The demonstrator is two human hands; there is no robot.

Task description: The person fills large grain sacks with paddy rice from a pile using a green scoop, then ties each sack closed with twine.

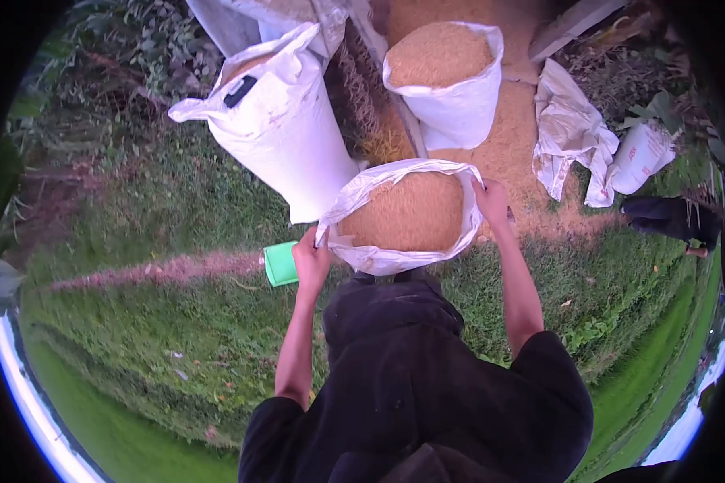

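Both hands grip the rim of the same open white sack (395,258), which stands just in front of the person and is filled nearly to the top with tan grain (411,211). Seen from the head camera, the left hand (312,259) is closed around the sack's left edge, fingers pinching the folded cloth, while the right hand (491,197) is closed over the right edge on the far side of the mouth. Holding the rim at two opposite points keeps the mouth stretched wide and, by my reading, stops the soft cloth from sagging and spilling the grain. A green scoop-like container (279,263) lies on the grass just left of the left hand, close enough to be reached without stepping. Farther off, a second full sack (451,105) stands open on loose grain spread over the ground (511,149), and a taller sack (286,137) with its top gathered leans to the far left. Crumpled empty sacks (568,133) lie to the right beside the spread grain. Someone else's dark shoe or foot (669,217) shows at the right edge; little more of it can be made out.
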